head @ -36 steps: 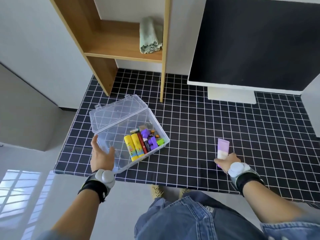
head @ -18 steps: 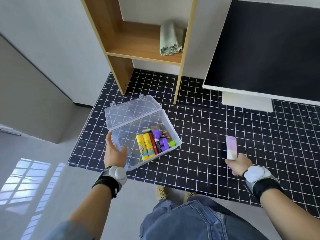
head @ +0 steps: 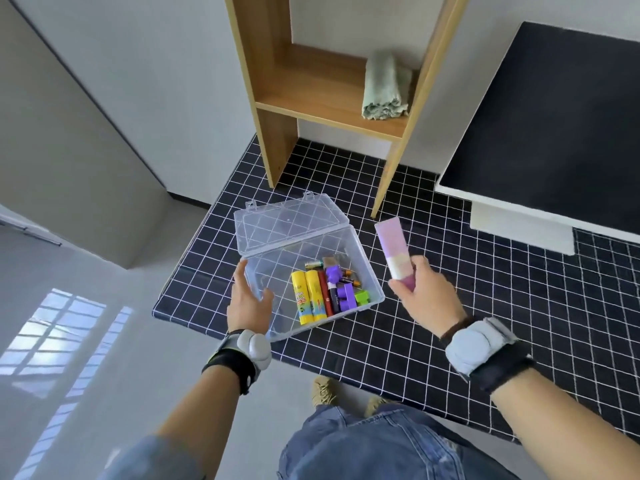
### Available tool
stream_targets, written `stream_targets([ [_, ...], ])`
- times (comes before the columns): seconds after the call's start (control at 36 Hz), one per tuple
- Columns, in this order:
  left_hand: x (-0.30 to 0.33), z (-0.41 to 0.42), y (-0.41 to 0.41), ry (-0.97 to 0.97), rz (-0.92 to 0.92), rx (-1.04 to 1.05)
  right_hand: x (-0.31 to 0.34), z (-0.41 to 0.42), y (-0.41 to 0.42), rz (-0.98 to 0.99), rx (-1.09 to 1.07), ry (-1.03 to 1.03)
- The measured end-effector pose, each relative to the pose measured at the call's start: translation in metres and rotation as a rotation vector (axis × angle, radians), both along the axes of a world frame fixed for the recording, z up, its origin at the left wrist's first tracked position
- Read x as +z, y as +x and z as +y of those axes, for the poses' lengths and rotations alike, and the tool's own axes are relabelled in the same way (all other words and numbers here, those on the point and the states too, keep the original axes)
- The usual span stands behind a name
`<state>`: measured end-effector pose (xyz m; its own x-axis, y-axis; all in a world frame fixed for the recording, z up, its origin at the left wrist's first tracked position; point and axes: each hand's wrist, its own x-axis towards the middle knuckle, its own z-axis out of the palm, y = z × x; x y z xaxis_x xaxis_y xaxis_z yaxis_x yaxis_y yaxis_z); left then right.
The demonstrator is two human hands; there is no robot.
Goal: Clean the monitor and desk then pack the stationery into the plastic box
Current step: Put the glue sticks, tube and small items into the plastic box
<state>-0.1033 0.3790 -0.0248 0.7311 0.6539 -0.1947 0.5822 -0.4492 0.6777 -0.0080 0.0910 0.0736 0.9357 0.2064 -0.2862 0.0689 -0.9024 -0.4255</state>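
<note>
A clear plastic box [head: 375, 287] stands open near the desk's front left edge, its lid tipped back. Inside lie two yellow glue sticks [head: 308, 301], a red pen, purple and green pieces and batteries. My left hand [head: 247, 301] rests against the box's near left wall with fingers spread. My right hand [head: 424, 296] grips the lower end of a pink and purple rectangular pad [head: 393, 247], lifted off the desk just right of the box. The black monitor [head: 554, 116] stands at the back right.
The desk wears a black cloth with a white grid [head: 450, 323]. A wooden shelf unit [head: 311, 98] at the back holds a folded green cloth [head: 386, 88]. The white monitor base [head: 519, 228] sits right of the shelf leg. Floor lies to the left.
My right hand has picked the pink pad up from the desk and carried it left toward the box. My left hand stays on the box.
</note>
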Motion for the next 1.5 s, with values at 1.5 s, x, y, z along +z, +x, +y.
stream_targets([
  [1.5,0.005,-0.001,0.0,-0.077,0.022,0.025,-0.058,0.181,-0.024,0.394,0.398,-0.162],
])
